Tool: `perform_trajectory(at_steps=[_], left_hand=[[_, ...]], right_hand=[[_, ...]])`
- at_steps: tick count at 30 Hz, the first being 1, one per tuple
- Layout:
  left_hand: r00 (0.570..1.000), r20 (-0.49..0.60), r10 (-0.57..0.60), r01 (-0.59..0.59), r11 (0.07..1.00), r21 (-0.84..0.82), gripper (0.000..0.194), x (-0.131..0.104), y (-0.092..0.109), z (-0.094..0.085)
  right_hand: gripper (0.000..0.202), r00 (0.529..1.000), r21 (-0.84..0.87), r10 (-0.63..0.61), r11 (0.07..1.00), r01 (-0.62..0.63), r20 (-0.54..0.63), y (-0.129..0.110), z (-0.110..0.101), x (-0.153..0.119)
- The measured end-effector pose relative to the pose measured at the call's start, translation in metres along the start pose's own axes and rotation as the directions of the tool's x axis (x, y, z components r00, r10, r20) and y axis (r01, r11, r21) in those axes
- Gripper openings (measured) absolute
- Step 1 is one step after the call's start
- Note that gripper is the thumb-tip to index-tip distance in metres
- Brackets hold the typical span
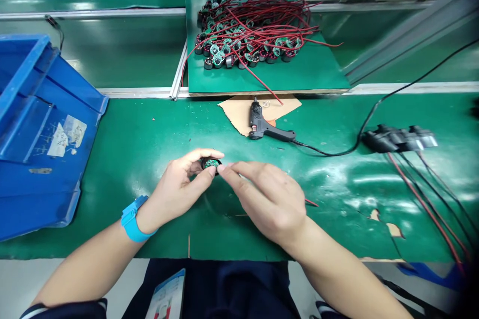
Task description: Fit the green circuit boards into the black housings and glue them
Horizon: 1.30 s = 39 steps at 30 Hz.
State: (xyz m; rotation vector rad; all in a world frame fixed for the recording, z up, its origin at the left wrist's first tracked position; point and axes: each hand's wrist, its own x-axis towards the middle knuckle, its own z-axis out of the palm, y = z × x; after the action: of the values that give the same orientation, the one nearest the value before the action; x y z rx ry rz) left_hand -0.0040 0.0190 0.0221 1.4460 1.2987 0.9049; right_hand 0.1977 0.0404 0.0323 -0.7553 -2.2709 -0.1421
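My left hand (183, 179), with a blue wristband, is closed round the sides of a small round black part with a green circuit board (211, 163) facing up. The thumb and fingertips of my right hand (265, 194) are pinched together at the part's right edge. Whatever is between those fingertips is too small or hidden to make out. From behind my right hand a short length of red wire (312, 203) sticks out to the right. Both hands are just above the green worktop.
A black glue gun (265, 124) lies on cardboard (234, 112), its cable running right. Behind it, a raised green board (262, 79) bears several similar parts with red wires (262, 25). A blue bin (45, 159) stands left; black connectors with wires (398, 138) lie right.
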Motion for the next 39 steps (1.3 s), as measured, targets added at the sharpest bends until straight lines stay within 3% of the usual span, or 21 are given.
perform_trajectory(at_steps=[3,6,14,21,25,28,32,34,37,39], left_hand=[[1.0,-0.017,-0.001,0.0,0.999,-0.045,0.027,0.0,-0.004,0.001],[0.999,-0.034,0.013,-0.014,0.999,-0.029,0.025,0.0,-0.005,0.002],[0.999,-0.023,0.035,-0.032,0.991,0.129,0.024,-0.002,0.003,0.004],[0.997,-0.043,0.059,-0.051,0.985,0.163,0.026,-0.003,0.004,0.006],[0.999,0.046,0.004,-0.005,1.0,0.026,0.025,-0.001,0.005,0.006],[0.994,0.103,-0.036,0.055,0.981,-0.186,0.025,-0.001,0.006,0.007],[0.992,0.12,-0.048,0.078,0.965,-0.252,0.032,-0.008,0.004,0.013],[0.989,0.144,-0.022,0.05,0.98,-0.193,0.051,-0.013,0.001,0.015],[0.976,0.212,0.049,-0.03,0.996,-0.088,0.09,-0.015,-0.006,0.015],[0.976,0.2,0.085,-0.081,0.996,-0.026,0.091,-0.014,-0.011,0.014]], right_hand=[[0.015,0.966,0.186,0.244,0.949,-0.256,0.082,0.005,-0.001,-0.001],[0.003,0.936,0.242,0.315,0.907,-0.345,0.154,0.003,-0.002,0.0],[0.009,0.98,0.229,0.201,0.953,-0.197,0.008,-0.006,0.005,0.003],[0.005,0.979,0.162,0.181,0.967,-0.195,0.097,-0.001,-0.003,0.006],[0.003,0.988,0.125,0.134,0.982,-0.142,0.074,0.001,-0.005,0.008],[0.01,0.976,0.124,0.155,0.977,-0.174,0.149,0.001,-0.011,0.008],[0.031,0.959,-0.028,0.063,0.998,-0.057,0.277,-0.017,-0.025,0.006],[0.031,0.958,-0.126,0.052,0.992,-0.017,0.28,-0.024,-0.032,0.001],[0.018,0.948,-0.304,0.214,0.943,-0.137,0.235,-0.008,-0.043,-0.022],[0.014,0.901,-0.455,0.413,0.833,-0.315,0.131,0.025,-0.052,-0.05]])
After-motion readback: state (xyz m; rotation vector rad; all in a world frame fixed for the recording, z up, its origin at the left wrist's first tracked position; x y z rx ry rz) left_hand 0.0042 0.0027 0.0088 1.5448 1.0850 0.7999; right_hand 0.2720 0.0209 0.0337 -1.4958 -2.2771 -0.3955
